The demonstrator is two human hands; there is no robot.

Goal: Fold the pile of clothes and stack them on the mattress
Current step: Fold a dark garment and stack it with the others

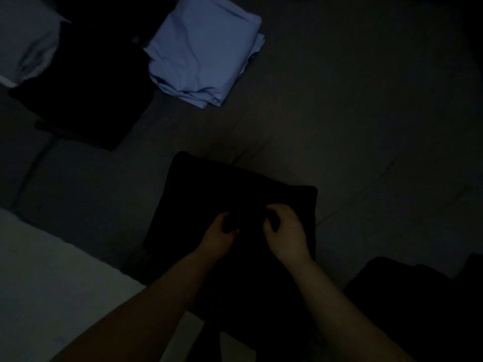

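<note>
Both forearms reach in from the bottom edge toward a black garment [230,202] laid flat on the dark mattress [366,126], folded into a rough square directly in front of the person, probably so its near edge can be gathered for 1 more fold. On that near portion, the left hand [218,237] and right hand [286,231] sit close together, apart by a narrow gap. Fingers [274,209] of both hands are curled inward, apparently pinching the dark cloth, though the dim light hides the exact grip. Farther off at upper left, a folded light blue garment [203,53] lies beside a flat black garment [86,95], seemingly the finished items. More dark clothing [407,296] sits at lower right, likely the unfolded pile.
</note>
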